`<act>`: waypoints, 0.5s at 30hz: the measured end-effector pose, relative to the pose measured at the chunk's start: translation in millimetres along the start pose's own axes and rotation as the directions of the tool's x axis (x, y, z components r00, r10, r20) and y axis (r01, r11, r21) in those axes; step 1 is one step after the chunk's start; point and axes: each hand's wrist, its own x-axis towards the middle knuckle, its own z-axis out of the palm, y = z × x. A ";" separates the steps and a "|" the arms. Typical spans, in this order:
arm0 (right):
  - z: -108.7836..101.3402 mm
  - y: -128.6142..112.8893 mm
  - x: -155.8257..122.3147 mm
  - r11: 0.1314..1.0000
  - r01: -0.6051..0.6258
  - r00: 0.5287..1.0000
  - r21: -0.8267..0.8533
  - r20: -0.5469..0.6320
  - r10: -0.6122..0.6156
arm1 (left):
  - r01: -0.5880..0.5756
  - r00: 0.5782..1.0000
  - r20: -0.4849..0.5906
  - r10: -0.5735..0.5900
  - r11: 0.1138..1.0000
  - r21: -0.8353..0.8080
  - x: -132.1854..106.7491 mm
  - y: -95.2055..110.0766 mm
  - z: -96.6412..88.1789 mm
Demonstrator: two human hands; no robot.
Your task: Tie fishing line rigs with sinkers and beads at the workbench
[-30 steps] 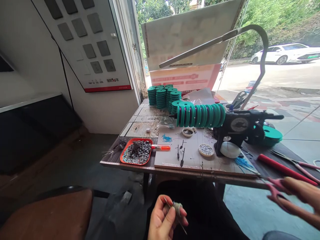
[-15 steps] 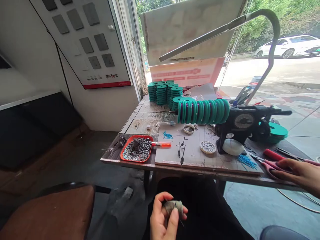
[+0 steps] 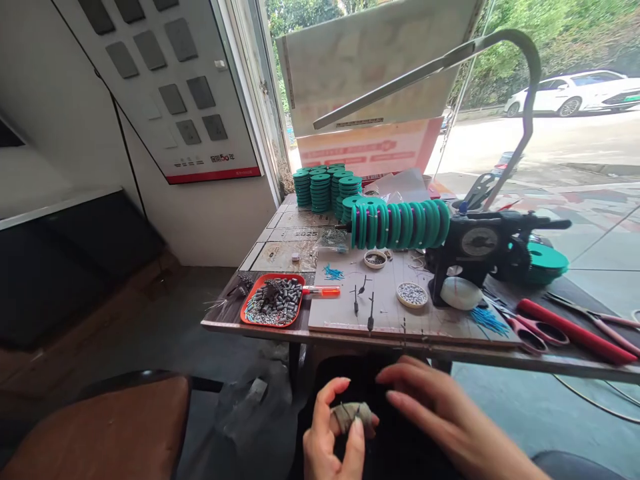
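My left hand (image 3: 333, 430) is closed low in front of my lap, its thumb pressed against a greyish-green wrapping (image 3: 346, 415). This looks like cloth or tape around a finger. Something thin and dark shows by the thumb tip, too small to name. Close by on the right, my right hand (image 3: 425, 400) reaches in with thumb and fingers apart and nothing visible in it. Pink-handled scissors (image 3: 543, 331) lie at the table's right edge, beyond both hands. Nearest on the board stand small dark weights on thin stems (image 3: 371, 322).
An orange tray (image 3: 243, 319) of grey metal cylinders sits at the left. Small dishes of white beads (image 3: 412, 295) and dark bits (image 3: 375, 259) rest on the board (image 3: 345, 320). Behind are a black winding machine (image 3: 480, 243) carrying green spools (image 3: 400, 225), and stacked green discs (image 3: 320, 190).
My right hand has let go of the pink-handled scissors and come left and down beside my left hand. My left hand keeps its closed pose.
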 end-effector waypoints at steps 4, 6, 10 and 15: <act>38.0 -6.5 18.5 0.927 -0.049 0.995 0.373 0.098 0.013 | -0.095 0.995 0.006 0.095 0.991 0.095 0.8 -9.8 -6.1; 40.4 -3.4 22.6 0.924 -0.059 0.995 0.377 0.092 0.026 | -0.119 0.993 0.016 0.118 0.979 0.163 1.4 -14.8 -9.8; 39.0 3.2 26.8 0.861 -0.127 0.985 0.493 0.166 0.050 | -0.089 0.995 0.069 0.074 0.966 0.243 1.9 -21.8 -12.0; 46.8 18.1 28.9 0.661 -0.248 0.966 0.708 0.229 0.118 | -0.051 0.990 0.139 0.023 0.978 0.202 -2.0 -28.5 -10.8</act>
